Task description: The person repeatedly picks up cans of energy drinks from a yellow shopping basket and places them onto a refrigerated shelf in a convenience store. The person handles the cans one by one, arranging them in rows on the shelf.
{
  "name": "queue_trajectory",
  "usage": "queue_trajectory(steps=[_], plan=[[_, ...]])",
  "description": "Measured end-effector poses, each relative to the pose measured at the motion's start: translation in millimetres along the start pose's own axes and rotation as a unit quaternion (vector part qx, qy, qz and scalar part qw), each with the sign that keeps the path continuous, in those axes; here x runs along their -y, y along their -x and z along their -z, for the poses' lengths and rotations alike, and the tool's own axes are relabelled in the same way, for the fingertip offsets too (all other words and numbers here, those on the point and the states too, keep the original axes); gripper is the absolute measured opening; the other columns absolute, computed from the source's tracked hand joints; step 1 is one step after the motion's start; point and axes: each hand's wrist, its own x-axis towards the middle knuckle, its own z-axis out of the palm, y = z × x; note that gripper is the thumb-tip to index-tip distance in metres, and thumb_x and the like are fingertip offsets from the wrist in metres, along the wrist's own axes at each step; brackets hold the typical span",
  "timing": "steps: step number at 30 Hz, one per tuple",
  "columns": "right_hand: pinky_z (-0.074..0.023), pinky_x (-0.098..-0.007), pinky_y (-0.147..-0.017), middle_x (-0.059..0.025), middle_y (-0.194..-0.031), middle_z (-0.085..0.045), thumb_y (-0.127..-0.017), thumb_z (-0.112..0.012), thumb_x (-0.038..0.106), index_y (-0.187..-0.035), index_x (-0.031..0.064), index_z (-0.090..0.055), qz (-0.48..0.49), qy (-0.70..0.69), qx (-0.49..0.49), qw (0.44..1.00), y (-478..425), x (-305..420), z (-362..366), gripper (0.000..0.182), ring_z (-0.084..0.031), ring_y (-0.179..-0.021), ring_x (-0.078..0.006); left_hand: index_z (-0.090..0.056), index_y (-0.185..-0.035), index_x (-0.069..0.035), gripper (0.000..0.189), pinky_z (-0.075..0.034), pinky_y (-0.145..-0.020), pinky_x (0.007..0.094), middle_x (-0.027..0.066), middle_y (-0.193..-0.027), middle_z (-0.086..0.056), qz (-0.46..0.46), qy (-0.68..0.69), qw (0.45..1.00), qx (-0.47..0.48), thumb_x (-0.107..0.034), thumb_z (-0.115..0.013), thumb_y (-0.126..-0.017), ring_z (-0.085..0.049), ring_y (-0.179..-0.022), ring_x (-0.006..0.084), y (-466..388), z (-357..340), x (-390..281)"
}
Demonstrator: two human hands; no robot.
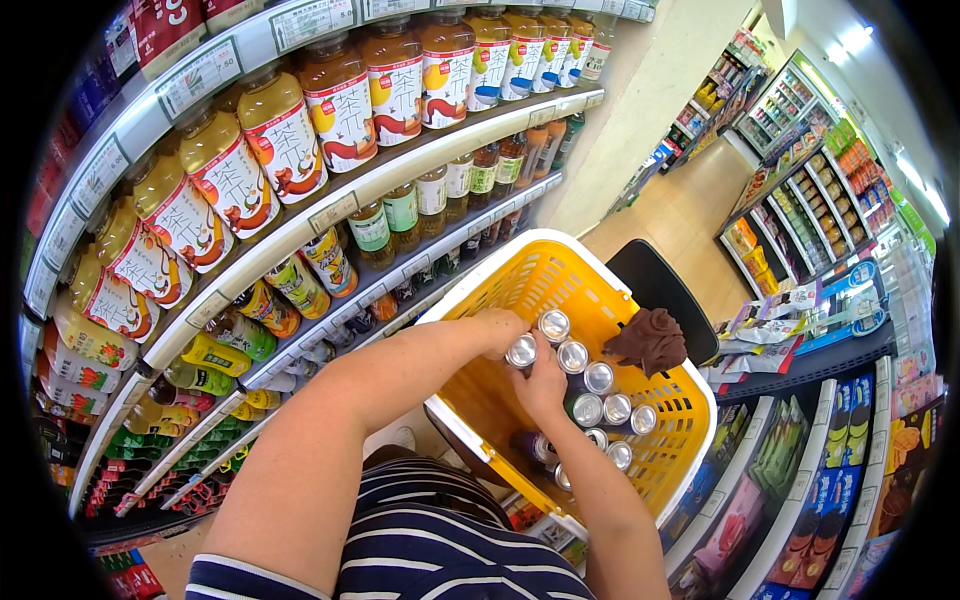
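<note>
Both my hands are down inside a yellow plastic shopping basket [457,386] with a white rim. My left hand [501,331] grips a silver-topped drink can [521,350] from its far left side. My right hand [543,384] closes on the same can from the near right, with its fingers between it and the neighbouring cans. Several more cans stand upright in the basket, among them one by my right wrist [587,409]. Nearer me, a dark can [541,448] leans over, partly hidden by my right forearm. The sides of the held can are mostly covered by my fingers.
Shelves of bottled drinks [349,112] curve along the left. A brown cloth [649,341] hangs over the basket's right rim, beside a black panel [667,289]. Packaged snacks [780,319] and boxed goods [840,450] fill racks at right. A wood-coloured aisle floor [660,202] runs ahead.
</note>
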Motion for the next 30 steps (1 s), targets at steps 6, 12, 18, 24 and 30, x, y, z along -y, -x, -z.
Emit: queue_trajectory(steps=[6,12,18,24,30], plan=[[-0.0496,-0.0459,-0.082,-0.0222,-0.115,-0.059,-0.072,-0.078,0.020,-0.136,0.0090,-0.040,0.005,-0.002,-0.001,1.000,-0.1,-1.5,-0.5,0.076,-0.060,-0.099,-0.0406,-0.058,-0.114,-0.008,0.051,-0.050,-0.084,0.0428,0.0184,-0.105,-0.067,0.003,-0.002,1.000,0.007,-0.017,-0.080,-0.069,-0.063,-0.101,0.0374,0.0,0.3,-0.2],[-0.0496,-0.0464,-0.081,-0.0225,-0.115,-0.058,-0.072,-0.078,0.021,-0.137,0.0085,-0.039,0.004,-0.001,0.000,1.000,0.1,-0.4,-0.2,0.076,-0.060,-0.098,-0.0408,-0.058,-0.114,-0.008,0.051,-0.050,-0.085,0.0425,0.0183,-0.106,-0.066,0.002,-0.001,1.000,0.006,-0.017,-0.080,-0.069,-0.063,-0.102,0.0371,0.7,0.2,-0.2],[-0.0498,-0.0464,-0.080,-0.0221,-0.114,-0.058,-0.072,-0.078,0.020,-0.137,0.0085,-0.039,0.013,-0.003,-0.005,1.000,0.1,-2.3,-0.6,0.076,-0.061,-0.097,-0.0408,-0.058,-0.114,-0.008,0.052,-0.050,-0.085,0.0424,0.0179,-0.105,-0.067,0.006,-0.003,1.000,0.011,-0.017,-0.081,-0.068,-0.063,-0.101,0.0370,3.3,3.9,-3.0],[-0.0501,-0.0456,-0.080,-0.0221,-0.115,-0.058,-0.072,-0.078,0.019,-0.136,0.0083,-0.040,0.010,-0.003,-0.005,1.000,0.3,-0.8,-0.1,0.076,-0.061,-0.097,-0.0403,-0.058,-0.114,-0.008,0.053,-0.050,-0.085,0.0423,0.0176,-0.104,-0.067,0.003,-0.001,1.000,0.006,-0.016,-0.081,-0.067,-0.063,-0.101,0.0368,-0.1,0.8,-0.9],[-0.0501,-0.0453,-0.080,-0.0223,-0.114,-0.059,-0.072,-0.078,0.018,-0.137,0.0080,-0.039,0.015,-0.003,-0.006,1.000,0.3,-1.2,0.0,0.076,-0.061,-0.097,-0.0400,-0.057,-0.116,-0.009,0.056,-0.050,-0.085,0.0421,0.0175,-0.105,-0.067,0.005,0.001,1.000,0.006,-0.015,-0.082,-0.066,-0.063,-0.102,0.0366,-0.7,0.3,-0.7]])
